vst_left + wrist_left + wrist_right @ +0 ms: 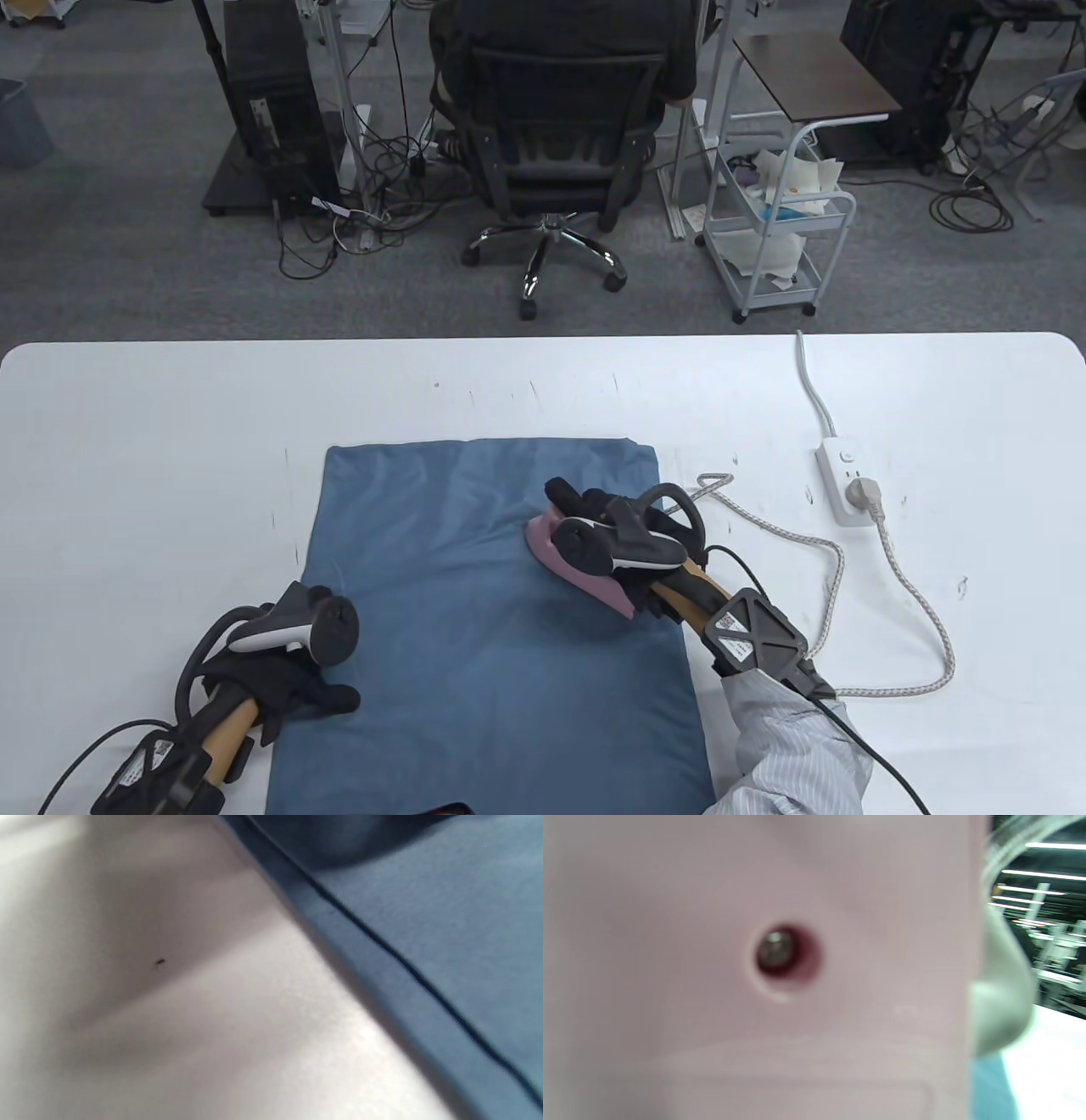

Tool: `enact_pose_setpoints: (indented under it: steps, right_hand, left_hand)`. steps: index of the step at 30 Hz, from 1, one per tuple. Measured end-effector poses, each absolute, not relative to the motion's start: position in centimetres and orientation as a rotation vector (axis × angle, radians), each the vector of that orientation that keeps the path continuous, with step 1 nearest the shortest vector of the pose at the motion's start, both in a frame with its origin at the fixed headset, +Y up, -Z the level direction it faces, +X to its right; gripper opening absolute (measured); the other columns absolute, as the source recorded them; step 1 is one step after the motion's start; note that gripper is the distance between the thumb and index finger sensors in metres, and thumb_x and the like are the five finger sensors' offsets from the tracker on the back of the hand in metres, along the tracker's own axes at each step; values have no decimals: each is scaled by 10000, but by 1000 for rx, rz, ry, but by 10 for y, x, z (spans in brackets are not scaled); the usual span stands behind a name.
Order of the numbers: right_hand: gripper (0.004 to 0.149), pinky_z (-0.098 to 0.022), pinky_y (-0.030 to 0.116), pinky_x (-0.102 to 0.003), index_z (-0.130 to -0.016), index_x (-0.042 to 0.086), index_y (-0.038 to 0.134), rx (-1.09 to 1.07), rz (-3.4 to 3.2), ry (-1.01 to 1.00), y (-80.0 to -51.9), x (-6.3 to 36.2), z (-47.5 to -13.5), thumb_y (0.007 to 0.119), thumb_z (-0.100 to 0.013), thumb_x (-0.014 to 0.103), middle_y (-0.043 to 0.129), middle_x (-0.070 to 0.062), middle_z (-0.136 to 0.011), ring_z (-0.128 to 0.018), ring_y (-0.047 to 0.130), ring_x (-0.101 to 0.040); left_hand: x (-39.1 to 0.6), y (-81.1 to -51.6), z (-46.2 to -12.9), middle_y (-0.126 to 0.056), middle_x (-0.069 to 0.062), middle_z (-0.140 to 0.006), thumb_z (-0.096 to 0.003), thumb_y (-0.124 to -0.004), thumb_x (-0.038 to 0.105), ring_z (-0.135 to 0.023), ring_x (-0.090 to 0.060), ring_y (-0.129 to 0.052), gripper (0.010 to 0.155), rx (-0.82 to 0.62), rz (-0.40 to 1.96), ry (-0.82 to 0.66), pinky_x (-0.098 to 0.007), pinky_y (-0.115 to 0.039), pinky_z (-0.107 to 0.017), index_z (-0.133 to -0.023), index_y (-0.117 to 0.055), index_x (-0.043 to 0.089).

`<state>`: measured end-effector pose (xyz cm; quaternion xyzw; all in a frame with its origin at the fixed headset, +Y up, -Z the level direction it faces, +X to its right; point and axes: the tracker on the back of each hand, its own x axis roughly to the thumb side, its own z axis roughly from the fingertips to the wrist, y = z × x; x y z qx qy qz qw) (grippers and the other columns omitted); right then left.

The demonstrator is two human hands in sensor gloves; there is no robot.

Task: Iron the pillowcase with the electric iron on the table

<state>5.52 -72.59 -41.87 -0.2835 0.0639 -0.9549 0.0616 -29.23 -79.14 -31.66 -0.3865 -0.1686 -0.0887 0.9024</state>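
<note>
A blue pillowcase (475,611) lies flat on the white table (153,441). On its right half sits a pink electric iron (577,570), sole down, with its tip toward the far left. My right hand (598,519) grips the iron's handle from above. My left hand (318,696) rests with its fingers flat on the pillowcase's near left edge. The left wrist view is a blurred close-up of the pillowcase's seamed edge (424,942) on the table. The iron's pink rear face (755,963), with a screw hole, fills the right wrist view.
The iron's braided cord (891,577) loops over the table to a white power strip (844,480) at the right. Beyond the far edge stand an office chair (556,144) with a seated person, a white cart (780,221) and computer towers.
</note>
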Motion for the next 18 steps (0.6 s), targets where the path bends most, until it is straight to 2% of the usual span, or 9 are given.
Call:
enact_pose_setpoints:
  steps: [5, 8, 13, 16, 18]
  right_hand:
    - [665, -319, 850, -295, -1105, 94, 443, -578, -2905, 226, -731, 73, -449, 569, -552, 443, 885, -91, -739, -392, 936, -133]
    - [669, -324, 848, -300, -1101, 104, 439, -641, -2953, 154, -726, 75, -450, 583, -544, 446, 880, -93, -743, -396, 935, -139]
    - [670, -316, 857, -291, -1099, 111, 450, -805, -2907, 148, -724, 75, -426, 592, -540, 452, 888, -81, -735, -389, 942, -127]
    - [675, -318, 859, -285, -1101, 116, 442, -751, -2924, 158, -727, 85, -429, 596, -539, 456, 888, -69, -731, -390, 941, -117]
    - [668, -308, 853, -300, -1096, 107, 466, -637, -2951, 216, -730, 94, -440, 610, -538, 445, 897, -85, -718, -376, 940, -135]
  left_hand:
    - [-292, -791, -316, 131, -288, -1088, -422, -562, 667, -1014, -573, -9, 1105, -800, -187, -345, -661, -159, -728, -1062, 110, 67]
    - [-292, -792, -316, 142, -283, -1084, -422, -562, 668, -1011, -570, 3, 1106, -799, -172, -345, -662, -152, -726, -1060, 117, 72]
    - [-292, -792, -316, 141, -285, -1082, -423, -564, 666, -1008, -571, 4, 1105, -798, -167, -348, -662, -152, -725, -1060, 114, 69]
    - [-292, -792, -316, 143, -286, -1082, -423, -565, 666, -1006, -573, 4, 1107, -798, -166, -350, -663, -150, -724, -1060, 115, 69]
    - [-293, -792, -316, 142, -285, -1082, -423, -566, 665, -1007, -572, 5, 1105, -797, -164, -350, -662, -150, -724, -1059, 115, 70]
